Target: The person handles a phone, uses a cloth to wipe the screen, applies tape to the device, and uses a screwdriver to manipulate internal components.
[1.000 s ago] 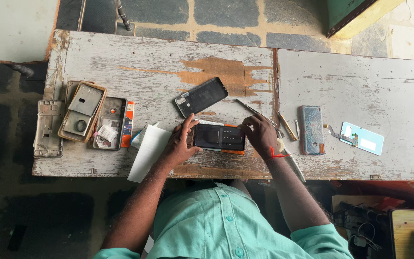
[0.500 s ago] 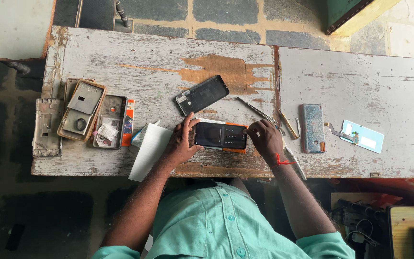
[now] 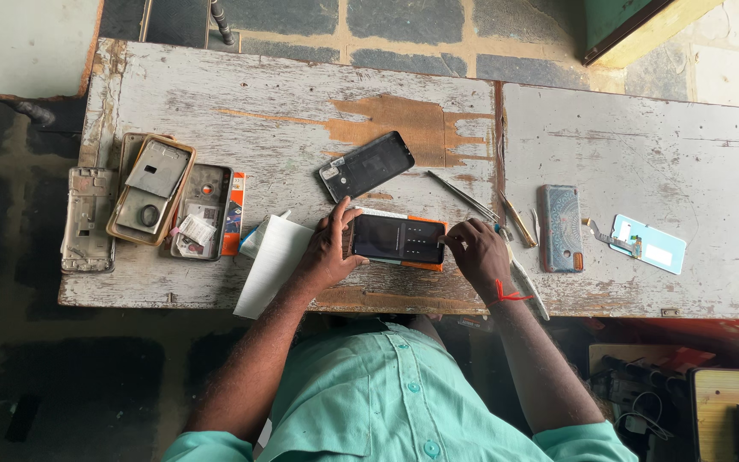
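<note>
A dark-screened phone (image 3: pixel 399 239) lies flat on an orange pad near the front edge of the worn white workbench (image 3: pixel 241 111). My left hand (image 3: pixel 328 251) holds the phone's left end, thumb on top. My right hand (image 3: pixel 481 253) grips its right end, fingertips touching the screen edge; a red thread circles that wrist. A black phone back cover (image 3: pixel 367 165) lies tilted just behind the phone.
Folded white paper (image 3: pixel 273 261) sits left of my left hand. Several opened phone shells and parts (image 3: pixel 157 198) crowd the bench's left end. Tweezers (image 3: pixel 464 196) and slim tools lie right of centre, then a patterned phone case (image 3: pixel 560 228) and a light-blue panel (image 3: pixel 650 244).
Both hands stay on the phone; it shifted very slightly on the pad. The view has drifted a little.
</note>
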